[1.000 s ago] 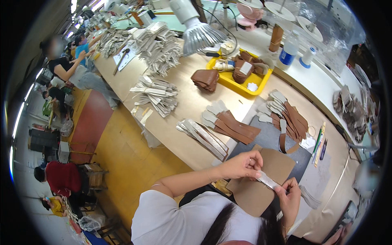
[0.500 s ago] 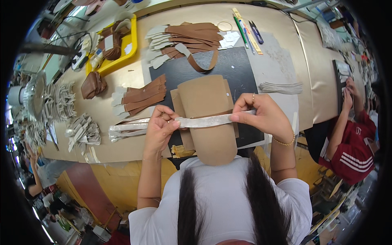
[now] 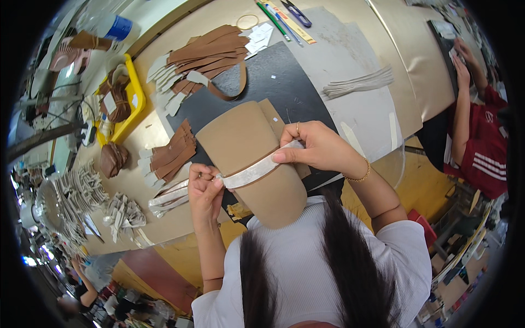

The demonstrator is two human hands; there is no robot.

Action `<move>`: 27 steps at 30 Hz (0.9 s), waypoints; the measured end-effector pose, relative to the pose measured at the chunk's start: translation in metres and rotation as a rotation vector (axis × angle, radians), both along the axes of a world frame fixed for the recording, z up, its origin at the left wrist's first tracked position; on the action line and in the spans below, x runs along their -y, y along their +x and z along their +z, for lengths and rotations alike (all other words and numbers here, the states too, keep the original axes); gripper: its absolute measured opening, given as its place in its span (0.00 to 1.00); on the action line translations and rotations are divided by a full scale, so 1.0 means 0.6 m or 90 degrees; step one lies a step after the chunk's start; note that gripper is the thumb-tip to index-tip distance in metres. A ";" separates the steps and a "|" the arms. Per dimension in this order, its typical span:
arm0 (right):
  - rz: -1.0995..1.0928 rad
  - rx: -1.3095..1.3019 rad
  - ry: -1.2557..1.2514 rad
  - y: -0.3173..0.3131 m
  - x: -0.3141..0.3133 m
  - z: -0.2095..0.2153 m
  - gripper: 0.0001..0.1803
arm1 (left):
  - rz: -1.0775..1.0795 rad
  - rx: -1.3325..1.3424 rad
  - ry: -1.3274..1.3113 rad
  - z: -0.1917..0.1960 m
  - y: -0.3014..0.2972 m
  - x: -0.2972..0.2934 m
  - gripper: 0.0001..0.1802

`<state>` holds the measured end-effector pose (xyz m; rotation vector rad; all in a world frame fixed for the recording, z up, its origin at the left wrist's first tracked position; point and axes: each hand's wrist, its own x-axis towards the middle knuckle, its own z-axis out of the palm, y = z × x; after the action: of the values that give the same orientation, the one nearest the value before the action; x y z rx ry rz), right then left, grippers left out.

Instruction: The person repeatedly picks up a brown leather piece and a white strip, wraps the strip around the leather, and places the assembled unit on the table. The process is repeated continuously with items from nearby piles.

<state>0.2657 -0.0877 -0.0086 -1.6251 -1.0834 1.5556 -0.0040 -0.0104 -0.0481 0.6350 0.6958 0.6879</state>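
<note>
A pale strip with a brown edge [image 3: 249, 175] runs across a curved tan leather-like panel [image 3: 238, 136]. My left hand [image 3: 206, 191] is closed, pinching the strip's left end between thumb and fingers. Toward the other end, my right hand [image 3: 314, 146] grips it, the thumb on top. Between my hands the strip lies against or just above the panel; I cannot tell which. The panel's near rounded end reaches my shirt. Under its far part sits another flat tan piece [image 3: 272, 116], resting on a black board [image 3: 306, 82].
Brown strips with pale ends [image 3: 210, 52] are piled at the back, a smaller bundle [image 3: 172, 153] left of the board. A yellow tray [image 3: 141, 104] stands far left. Grey strips [image 3: 358, 82] and pencils [image 3: 277, 23] lie rightward. A person in a red top [image 3: 486, 147] works at right.
The whole view has turned, so the table and panel appear tilted counterclockwise. Both hands keep their hold on the strip, which now slants up toward the right.
</note>
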 end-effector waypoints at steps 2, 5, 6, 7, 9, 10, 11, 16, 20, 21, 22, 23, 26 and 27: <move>-0.087 -0.193 -0.055 -0.003 0.014 -0.025 0.12 | 0.007 0.012 0.003 -0.011 -0.008 0.002 0.17; -0.151 -0.331 -0.076 -0.005 0.028 -0.038 0.15 | -0.003 0.009 0.001 -0.010 -0.009 0.002 0.18; -0.161 -0.352 -0.074 -0.005 0.031 -0.041 0.16 | -0.002 0.009 -0.001 -0.007 -0.006 0.002 0.18; -0.167 -0.361 -0.073 -0.006 0.033 -0.045 0.16 | -0.008 0.021 0.000 -0.010 -0.008 0.002 0.18; -0.177 -0.378 -0.072 -0.009 0.036 -0.053 0.16 | -0.006 0.008 0.004 -0.010 -0.009 0.000 0.19; -0.179 -0.374 -0.076 -0.009 0.035 -0.052 0.14 | -0.005 0.005 0.004 -0.011 -0.008 0.001 0.19; -0.180 -0.370 -0.080 -0.009 0.033 -0.047 0.12 | -0.004 0.004 0.007 -0.010 -0.006 0.002 0.19; -0.239 -0.247 0.019 -0.028 0.048 -0.063 0.11 | 0.006 -0.006 0.020 -0.005 -0.002 0.003 0.20; -0.277 0.027 0.213 -0.050 0.064 -0.053 0.11 | 0.001 -0.009 0.009 0.003 -0.001 0.005 0.20; -0.278 0.087 0.286 -0.055 0.070 -0.056 0.13 | 0.004 -0.016 0.004 0.006 0.002 0.007 0.20; -0.262 0.111 0.283 -0.058 0.076 -0.057 0.13 | 0.013 -0.026 0.002 0.008 0.001 0.008 0.19; -0.246 0.136 0.280 -0.058 0.085 -0.058 0.13 | 0.010 -0.014 0.004 0.007 -0.001 0.008 0.19; -0.183 0.077 0.210 -0.051 0.103 -0.059 0.17 | 0.017 -0.001 0.002 0.002 -0.002 0.009 0.18; -0.174 0.045 0.194 -0.046 0.101 -0.054 0.17 | 0.029 -0.017 -0.001 0.003 -0.007 0.010 0.17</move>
<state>0.2383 -0.1485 -0.0412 -1.5510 -1.0291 1.1065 -0.0080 -0.0166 -0.0466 0.6294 0.7372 0.7216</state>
